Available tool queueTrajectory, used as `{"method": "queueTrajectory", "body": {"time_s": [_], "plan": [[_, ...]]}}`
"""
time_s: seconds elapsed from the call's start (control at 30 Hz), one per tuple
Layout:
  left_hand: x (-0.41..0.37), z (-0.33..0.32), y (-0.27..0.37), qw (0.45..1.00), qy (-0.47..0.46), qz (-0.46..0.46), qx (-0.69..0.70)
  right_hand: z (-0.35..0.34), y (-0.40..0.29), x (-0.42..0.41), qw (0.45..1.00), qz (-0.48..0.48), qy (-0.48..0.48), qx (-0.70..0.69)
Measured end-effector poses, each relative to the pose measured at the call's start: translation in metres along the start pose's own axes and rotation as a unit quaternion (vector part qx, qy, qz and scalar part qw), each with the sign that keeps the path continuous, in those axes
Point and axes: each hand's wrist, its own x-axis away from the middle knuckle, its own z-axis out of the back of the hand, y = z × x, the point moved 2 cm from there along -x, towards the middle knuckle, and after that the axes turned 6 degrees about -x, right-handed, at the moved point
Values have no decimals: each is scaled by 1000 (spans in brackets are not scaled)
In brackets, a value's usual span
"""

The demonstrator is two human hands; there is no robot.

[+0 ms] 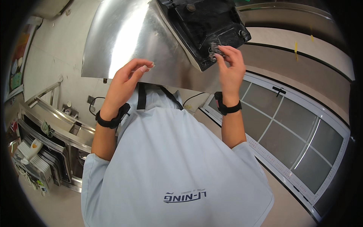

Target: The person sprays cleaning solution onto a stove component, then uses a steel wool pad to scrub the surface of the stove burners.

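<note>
My right hand (231, 66) pinches a grey metal scouring pad (214, 52) between thumb and fingers. The pad lies against the lower corner of a black plastic housing (204, 25) with a pale outer edge, whose dark inside bears scuffs and whitish residue. This housing rests on a shiny stainless steel table (158, 54). Over the table's near left part is my left hand (132, 72), fingers loosely bent, nothing visible in its grasp. It stays apart from the housing. Both wrists wear black straps.
At the lower left stands a metal rack (54, 147) holding several dark trays, with a white-handled tool (32, 150) beside it. A white-framed glass panel door (283, 124) is on the right. A black cable (95, 103) hangs below the table's near edge.
</note>
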Motion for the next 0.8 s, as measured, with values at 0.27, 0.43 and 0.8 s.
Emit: {"method": "queueTrajectory", "body": {"time_s": [0.27,0.43,0.8], "plan": [[2,15,-2,1000,17,-12,18,-52,-20,-24,997,50,-18,62],[-1,31,-8,999,35,-7,33,-11,14,-51,997,-65,-31,-8],[-19,59,-8,1000,-7,6,3,-44,30,-157,986,-35,-163,-20]]}}
